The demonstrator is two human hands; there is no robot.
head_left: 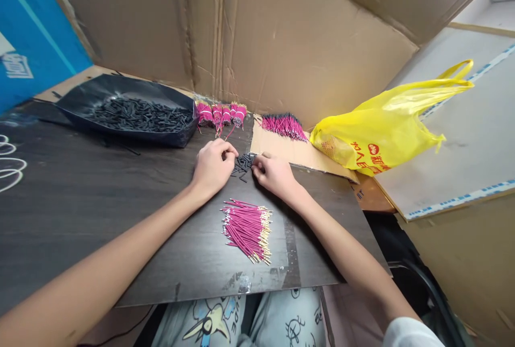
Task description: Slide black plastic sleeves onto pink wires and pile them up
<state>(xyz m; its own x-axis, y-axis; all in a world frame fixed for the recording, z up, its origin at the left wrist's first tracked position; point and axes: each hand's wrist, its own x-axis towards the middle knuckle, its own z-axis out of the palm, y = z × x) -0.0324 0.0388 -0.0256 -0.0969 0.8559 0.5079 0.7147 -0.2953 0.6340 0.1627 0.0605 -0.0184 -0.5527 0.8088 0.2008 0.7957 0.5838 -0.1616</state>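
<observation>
My left hand (213, 164) and my right hand (273, 172) rest on a dark board (80, 202), both with fingers curled in a pinch at a small heap of short black tubes (242, 164) lying between them. What each pinch holds is too small to make out. Just in front of my hands lies a loose fan of magenta wires (247, 229) with metal tips.
A black tray of black tubes (132, 113) sits at the back left. Tied magenta wire bundles (221, 113) stand beside it. More magenta wires (284, 124) lie on a cardboard sheet. A yellow plastic bag (386, 127) lies at the right. Cardboard walls stand behind.
</observation>
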